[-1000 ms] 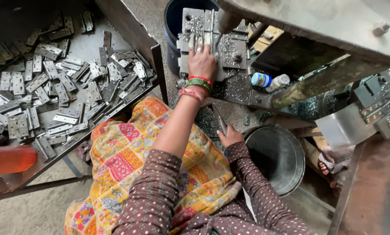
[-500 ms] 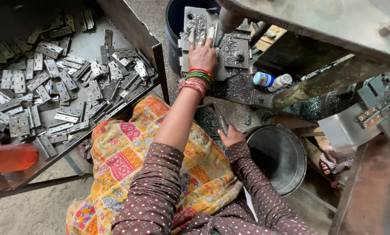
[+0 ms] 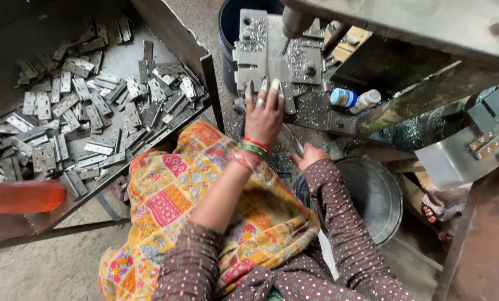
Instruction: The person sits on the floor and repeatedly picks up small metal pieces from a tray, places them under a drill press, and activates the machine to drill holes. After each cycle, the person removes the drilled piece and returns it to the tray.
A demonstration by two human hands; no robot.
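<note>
- Left hand (image 3: 265,114) is stretched up to the press fixture (image 3: 272,56), a grey steel block dusted with metal shavings. Its fingers (image 3: 262,93) lie flat and spread on the front edge, pressing on a hinge plate (image 3: 288,96) there rather than pinching it. Can't tell if they really grip anything.
- Right hand (image 3: 308,156) sits low by the knee, next to the round steel basin (image 3: 375,195). Fingers curled around a thin metal rod (image 3: 292,139), I think; it's partly hidden.
- Loose hinge plates (image 3: 82,111) are heaped on the tray desk (image 3: 54,212) to the left, well apart from both hands.
- Risk, as I see it: those fingertips are right under the ram (image 3: 294,22). If it drops while they're there, that's a crush injury. The shavings could also cut bare skin, or keep the plate from seating flat.
- Versus half a second ago: the left hand has slid down from the middle of the fixture to its front edge. The right hand hasn't really moved.
</note>
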